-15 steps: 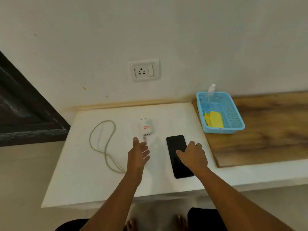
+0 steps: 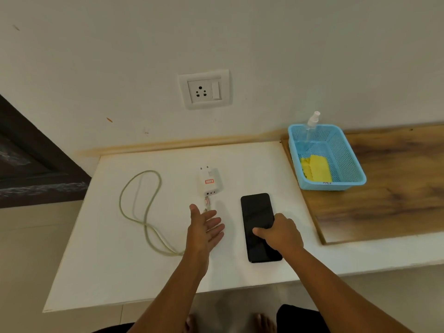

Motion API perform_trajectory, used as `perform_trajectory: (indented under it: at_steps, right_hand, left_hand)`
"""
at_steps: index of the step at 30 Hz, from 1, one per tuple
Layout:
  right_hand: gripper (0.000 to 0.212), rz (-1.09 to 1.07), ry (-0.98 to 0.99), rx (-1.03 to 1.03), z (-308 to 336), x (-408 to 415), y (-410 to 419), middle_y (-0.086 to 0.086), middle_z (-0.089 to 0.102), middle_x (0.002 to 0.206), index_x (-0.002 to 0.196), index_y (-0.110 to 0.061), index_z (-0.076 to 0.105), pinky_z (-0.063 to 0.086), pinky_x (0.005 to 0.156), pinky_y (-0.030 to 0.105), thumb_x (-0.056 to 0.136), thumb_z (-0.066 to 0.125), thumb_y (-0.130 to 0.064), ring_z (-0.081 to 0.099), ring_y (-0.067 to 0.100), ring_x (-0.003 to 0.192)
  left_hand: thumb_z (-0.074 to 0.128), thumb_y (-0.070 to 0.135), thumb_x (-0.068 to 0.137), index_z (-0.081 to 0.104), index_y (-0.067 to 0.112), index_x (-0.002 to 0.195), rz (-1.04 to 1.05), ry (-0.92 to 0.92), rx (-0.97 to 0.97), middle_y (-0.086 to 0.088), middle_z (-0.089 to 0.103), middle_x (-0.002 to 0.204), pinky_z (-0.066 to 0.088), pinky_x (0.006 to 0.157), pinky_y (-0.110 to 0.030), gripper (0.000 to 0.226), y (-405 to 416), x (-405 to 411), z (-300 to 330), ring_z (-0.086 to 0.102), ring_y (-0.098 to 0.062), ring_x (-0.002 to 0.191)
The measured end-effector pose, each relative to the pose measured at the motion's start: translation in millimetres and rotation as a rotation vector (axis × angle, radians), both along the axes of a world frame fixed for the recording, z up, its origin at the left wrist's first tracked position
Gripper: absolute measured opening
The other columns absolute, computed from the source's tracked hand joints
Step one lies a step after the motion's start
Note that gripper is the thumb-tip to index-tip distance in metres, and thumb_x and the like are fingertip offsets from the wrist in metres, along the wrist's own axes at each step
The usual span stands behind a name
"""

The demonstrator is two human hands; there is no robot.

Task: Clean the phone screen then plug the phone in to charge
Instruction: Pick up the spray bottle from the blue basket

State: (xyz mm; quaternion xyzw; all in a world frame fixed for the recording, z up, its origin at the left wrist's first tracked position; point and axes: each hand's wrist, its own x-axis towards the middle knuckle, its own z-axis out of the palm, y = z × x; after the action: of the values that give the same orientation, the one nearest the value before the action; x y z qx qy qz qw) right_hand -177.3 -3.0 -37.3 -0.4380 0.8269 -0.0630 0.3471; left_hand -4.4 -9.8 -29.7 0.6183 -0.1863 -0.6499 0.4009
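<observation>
A person's right hand [image 2: 280, 233] curls over the right edge of a black, glossy rectangular phone [image 2: 259, 227] lying screen up on a white tabletop [image 2: 115, 255], thumb pressed on the glass and fingers wrapped round the side. The left hand [image 2: 204, 228] hovers open, fingers straight and spread and holding nothing, just beside the phone and right over the plug end of a pale greenish charging cable [image 2: 144, 212], which loops away to the left across the table. A white boxy charger adapter with a red label [image 2: 209, 182] lies just beyond the fingertips, below a white wall socket with a switch [image 2: 204, 90]. To the right, a light blue perforated plastic basket [image 2: 346, 164] sits on a wooden board [image 2: 396, 188], holding a folded yellow cloth [image 2: 317, 168] and a clear spray bottle [image 2: 311, 127].
</observation>
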Motion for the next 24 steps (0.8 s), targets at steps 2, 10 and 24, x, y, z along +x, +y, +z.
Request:
perform_trajectory:
  at_steps: [2, 10, 24]
  right_hand:
    - [0.046, -0.011, -0.066, -0.039, -1.7, -2.8, 1.3, 0.012, 0.059, 0.114, 0.116, -0.007, 0.049, 0.047, 0.077, 0.031, 0.085, 0.063, -0.038, 0.058, 0.027, 0.099]
    - [0.019, -0.108, -0.481, -0.108, 26.9, -2.0, 8.8, 0.014, 0.062, 0.109, 0.108, -0.008, 0.058, 0.049, 0.087, 0.037, 0.096, 0.045, -0.016, 0.059, 0.028, 0.101]
    - [0.024, 0.115, -0.125, -0.245, 38.6, 13.9, 10.6, 0.000, 0.057, 0.090, 0.096, -0.017, 0.046, 0.036, 0.055, 0.013, 0.090, 0.056, -0.038, 0.053, 0.013, 0.077]
  left_hand:
    - [0.024, 0.062, 0.093, 0.059, 0.012, 0.118, -0.008, 0.003, 0.009, -0.015, 0.063, 0.123, 0.049, 0.095, -0.042, 0.066, -1.4, -2.3, 0.1, 0.064, -0.031, 0.106]
    - [0.019, 0.067, 0.092, 0.053, 0.009, 0.129, -0.060, 0.109, 0.043, -0.012, 0.063, 0.121, 0.048, 0.095, -0.042, 0.077, -5.1, -21.0, 9.3, 0.061, -0.030, 0.110]
    - [0.023, 0.058, 0.098, 0.068, 0.015, 0.111, -0.179, 0.327, 0.133, -0.014, 0.075, 0.103, 0.053, 0.087, -0.047, 0.064, -2.2, -26.6, 10.0, 0.070, -0.033, 0.092]
